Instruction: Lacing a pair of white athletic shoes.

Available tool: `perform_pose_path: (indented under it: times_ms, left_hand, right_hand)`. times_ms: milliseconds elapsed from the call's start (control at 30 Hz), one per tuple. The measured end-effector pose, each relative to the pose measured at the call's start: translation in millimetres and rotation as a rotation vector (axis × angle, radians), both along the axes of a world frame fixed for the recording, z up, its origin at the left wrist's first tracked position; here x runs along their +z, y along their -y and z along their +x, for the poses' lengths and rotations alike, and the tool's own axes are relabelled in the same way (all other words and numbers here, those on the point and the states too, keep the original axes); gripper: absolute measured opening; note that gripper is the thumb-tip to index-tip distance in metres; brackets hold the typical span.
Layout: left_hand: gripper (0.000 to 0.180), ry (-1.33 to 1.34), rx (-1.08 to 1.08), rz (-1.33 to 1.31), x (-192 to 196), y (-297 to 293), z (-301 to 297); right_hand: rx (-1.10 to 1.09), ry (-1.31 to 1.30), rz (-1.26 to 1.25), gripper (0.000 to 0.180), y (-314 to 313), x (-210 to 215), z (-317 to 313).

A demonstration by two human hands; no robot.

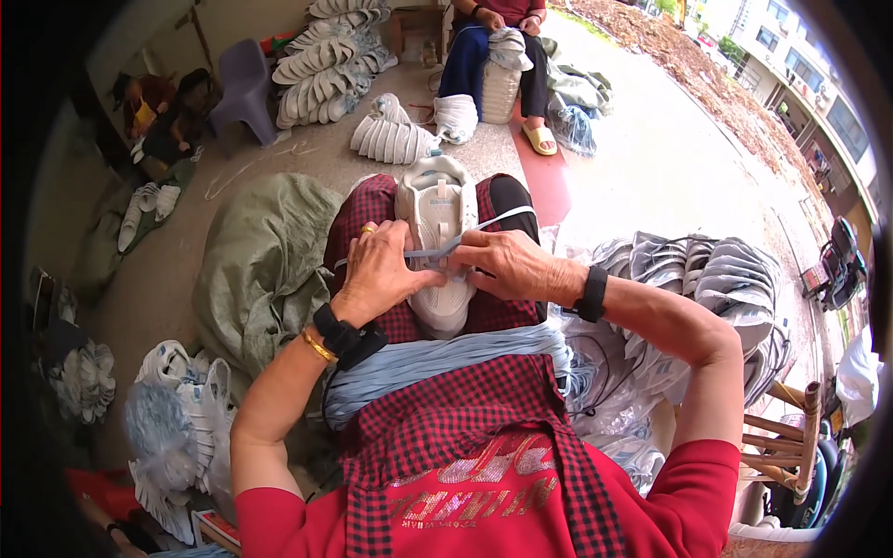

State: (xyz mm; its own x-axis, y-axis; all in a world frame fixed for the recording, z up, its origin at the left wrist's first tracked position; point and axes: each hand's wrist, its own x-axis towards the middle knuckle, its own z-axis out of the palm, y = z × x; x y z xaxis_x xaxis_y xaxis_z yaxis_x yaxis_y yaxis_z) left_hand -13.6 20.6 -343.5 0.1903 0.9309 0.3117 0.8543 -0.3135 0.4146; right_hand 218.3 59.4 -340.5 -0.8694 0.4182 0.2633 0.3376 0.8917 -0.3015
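Lengthwise, a white shoe [437,212] lay over the lap, its toe near and its opening far. A pale blue lace [424,253] crossed it. The right hand [516,265] had a narrow grip, pinching the lace; the left hand [377,268] rested at the shoe's left side, though whether its grip closed on the lace I couldn't tell. Nearer lay a blue lace bundle [437,358]. A green sack [265,265] slumped left, uppers [730,284] were heaped right, and a seated person [465,70] worked far off.
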Motion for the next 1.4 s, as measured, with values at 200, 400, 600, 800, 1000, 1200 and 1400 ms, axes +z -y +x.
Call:
perform_pose_path:
  times_ms: [200,400,600,800,1000,1200,1400]
  left_hand:
    - [0.056,0.028,-0.013,0.041,-4.9,-1.0,-1.9]
    - [0.049,-0.008,-0.021,0.011,0.9,4.6,-1.4]
    - [0.031,0.229,-0.153,-0.082,4.5,7.6,-11.4]
    - [0.024,-0.065,-0.326,0.249,4.6,0.7,-26.7]
    - [0.015,-0.394,-0.548,0.457,3.6,-6.7,-36.8]
    - [0.034,1.008,-0.481,-0.633,54.3,2.8,-35.7]
    - [0.038,0.584,-0.113,-0.231,8.8,-18.9,-92.9]
  right_hand:
    - [0.124,-0.026,0.222,0.023,-6.4,4.2,-4.9]
    - [0.040,-0.054,0.172,0.024,-2.4,-10.6,-13.3]
    - [-0.060,-0.079,0.027,0.027,-3.1,-16.9,-19.1]
    - [-0.135,-0.087,-0.109,0.037,-3.9,-17.8,-16.7]
    - [-0.057,-0.190,-0.092,0.038,-2.7,-25.0,-11.0]
    - [-0.092,-0.085,-0.133,0.041,-2.4,-24.1,-6.2]
    - [-0.101,-0.153,-0.141,0.041,-2.8,-26.3,-8.4]
